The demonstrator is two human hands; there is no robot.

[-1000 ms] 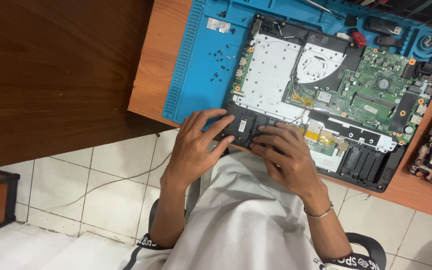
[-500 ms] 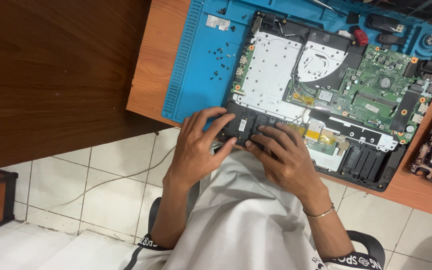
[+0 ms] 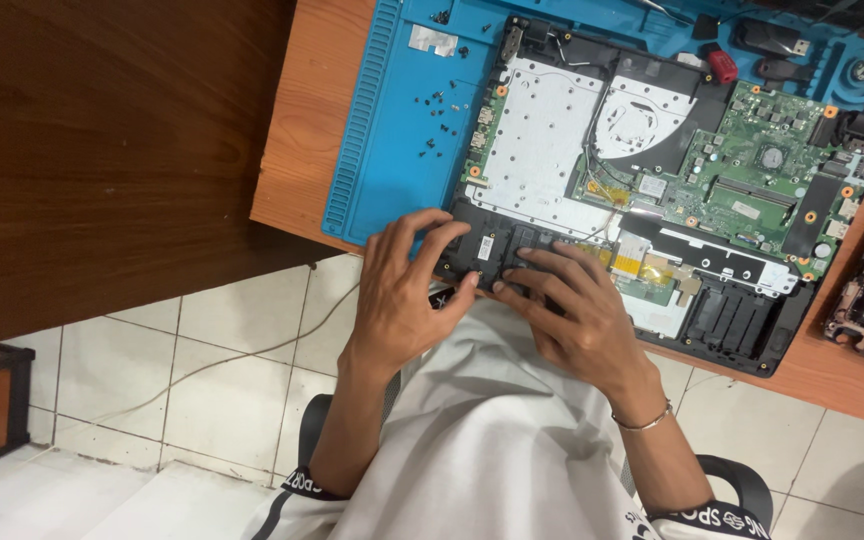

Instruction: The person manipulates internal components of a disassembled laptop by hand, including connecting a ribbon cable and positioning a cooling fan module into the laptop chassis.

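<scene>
My left hand [image 3: 402,300] and right hand [image 3: 577,315] pressed spread fingers on black battery [image 3: 497,250], near edge of opened laptop [image 3: 652,190]; gripped nothing.

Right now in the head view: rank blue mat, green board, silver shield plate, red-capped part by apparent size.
1. Blue mat, largest.
2. and 3. Silver shield plate and green board: look about alike, so unranked.
4. Red-capped part, smallest.
Both hands, left hand and right hand, rest on the laptop's near edge.

There is one view only, from the head camera. It looks steeply down and is a little rotated, so the surface [image 3: 307,170] edge runs slanted. It is close to the hands; the floor [image 3: 152,400] shows below.
</scene>
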